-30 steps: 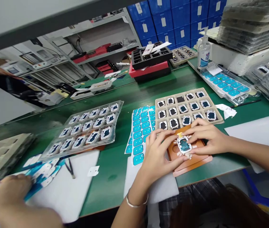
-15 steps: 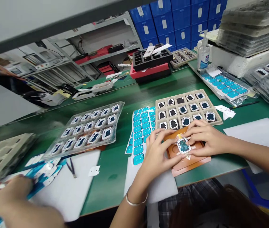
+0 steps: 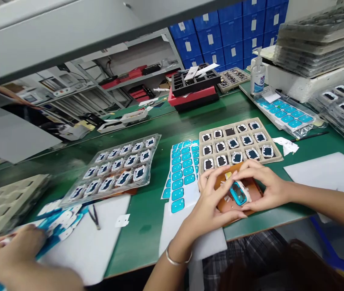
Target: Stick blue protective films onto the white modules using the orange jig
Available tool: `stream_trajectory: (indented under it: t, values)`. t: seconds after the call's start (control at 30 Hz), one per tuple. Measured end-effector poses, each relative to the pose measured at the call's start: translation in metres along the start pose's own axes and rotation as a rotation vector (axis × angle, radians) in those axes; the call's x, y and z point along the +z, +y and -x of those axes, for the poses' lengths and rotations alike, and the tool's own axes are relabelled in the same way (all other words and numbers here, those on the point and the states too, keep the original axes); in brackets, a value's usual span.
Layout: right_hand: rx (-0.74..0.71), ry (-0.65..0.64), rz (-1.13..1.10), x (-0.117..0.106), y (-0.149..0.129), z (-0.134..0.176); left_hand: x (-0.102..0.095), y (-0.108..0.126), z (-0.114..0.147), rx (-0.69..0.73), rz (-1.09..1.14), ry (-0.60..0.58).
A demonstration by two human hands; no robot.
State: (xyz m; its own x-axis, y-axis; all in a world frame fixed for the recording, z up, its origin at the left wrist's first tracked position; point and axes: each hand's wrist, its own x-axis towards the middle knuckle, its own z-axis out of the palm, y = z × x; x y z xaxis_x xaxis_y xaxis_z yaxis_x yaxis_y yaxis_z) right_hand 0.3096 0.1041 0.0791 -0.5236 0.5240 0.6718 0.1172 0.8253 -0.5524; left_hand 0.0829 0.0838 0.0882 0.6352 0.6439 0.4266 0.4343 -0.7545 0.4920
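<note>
Both my hands hold a small rounded-square part (image 3: 238, 194) with a white frame and a glossy teal face, tilted on its edge. My left hand (image 3: 212, 198), with a bracelet at its wrist, has fingers and thumb curved round the part's left side and lower end. My right hand (image 3: 259, 186) grips it from above and from the right. Below it lies an orange-brown block (image 3: 228, 204) bearing small white pieces. Just behind stands a beige tray (image 3: 202, 155) of white-framed parts. Sheets of blue stickers (image 3: 177, 184) lie left of my left hand.
At far left a co-worker's hand (image 3: 23, 242) rests by white and blue pieces (image 3: 64, 222) and black tweezers (image 3: 93, 218). A clear tray (image 3: 156, 161) of framed parts stands between us. Farther back are a pump bottle (image 3: 257, 76), stacked trays (image 3: 317, 50) and black-and-red boxes (image 3: 193, 95).
The framed part has been turned from face-up to tilted, showing its bright blue edge. My hands have shifted round it. The whole view has moved slightly.
</note>
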Motion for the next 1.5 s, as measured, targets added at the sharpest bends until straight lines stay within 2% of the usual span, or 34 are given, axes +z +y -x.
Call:
stream_trajectory:
  t: [0.1,0.2,0.37,0.5,0.7,0.9,1.03,1.2,1.3,1.5]
  values:
    - [-0.047,0.010,-0.080,0.002,-0.001,0.000,0.002,0.002,0.000,-0.084,0.144,0.054]
    - [-0.077,0.031,-0.023,0.004,-0.004,0.000,0.002,0.002,-0.001,-0.098,0.303,0.123]
    - [-0.115,0.004,0.140,0.009,-0.007,0.001,-0.002,0.000,-0.002,-0.128,0.426,0.088]
    - [-0.142,0.027,0.188,0.013,-0.007,0.001,-0.003,-0.003,-0.001,-0.172,0.461,0.034]
    - [-0.138,0.068,0.193,0.013,-0.009,-0.001,-0.004,-0.005,-0.002,-0.160,0.417,0.019]
    - [-0.141,0.166,0.197,0.007,-0.013,-0.004,-0.002,-0.007,-0.002,-0.307,0.522,0.048]
    - [-0.127,0.182,0.178,0.006,-0.015,-0.005,0.000,-0.006,-0.001,-0.386,0.599,0.078]
    - [-0.102,0.190,0.127,0.007,-0.016,-0.005,0.002,-0.002,-0.003,-0.505,0.819,0.173]
    - [-0.083,0.188,0.093,0.007,-0.017,-0.005,0.003,0.002,-0.005,-0.526,0.982,0.222]
    - [-0.050,0.198,0.073,0.005,-0.018,-0.006,0.001,0.007,-0.008,-0.528,1.084,0.186]
